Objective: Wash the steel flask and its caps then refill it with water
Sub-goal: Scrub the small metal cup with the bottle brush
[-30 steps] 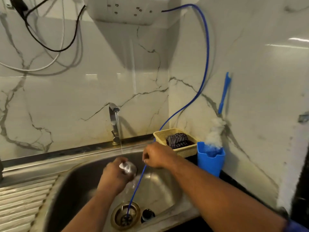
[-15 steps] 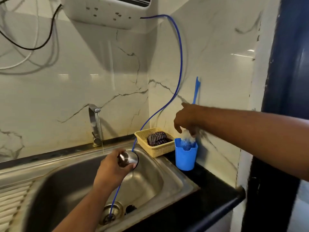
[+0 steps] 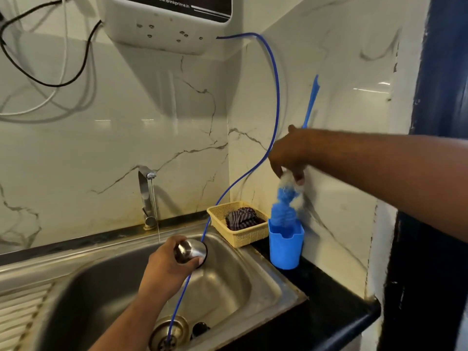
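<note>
A pale marble wall (image 3: pixel 101 153) backs a steel sink (image 3: pixel 228 285) set in a black counter (image 3: pixel 329 312). A white water purifier (image 3: pixel 164 24) hangs high on the wall, with black and white cables (image 3: pixel 50 82) looping to its left. A thin blue hose (image 3: pixel 277 97) runs from the purifier's right side down across the sink into the drain (image 3: pixel 168 333).

On the counter in the corner, a yellow basket (image 3: pixel 238 238) holding a striped cloth (image 3: pixel 240 219) sits just beside a blue cup (image 3: pixel 286 247).

The right hand (image 3: pixel 291 153) reaches over the cup, its fingers curled around a bottle brush (image 3: pixel 283 203) just above the bristles. The blue and white bristles are partly inside the cup, and the blue handle rises above the hand against the wall.

The left hand (image 3: pixel 169 264) is over the sink, gripping a rounded steel cap (image 3: pixel 188 250) with a dark rim, close to the hose.

The tap (image 3: pixel 147 196) behind it lets out a thin stream of water. A small dark object (image 3: pixel 200 329) lies beside the drain, too unclear to identify.
</note>
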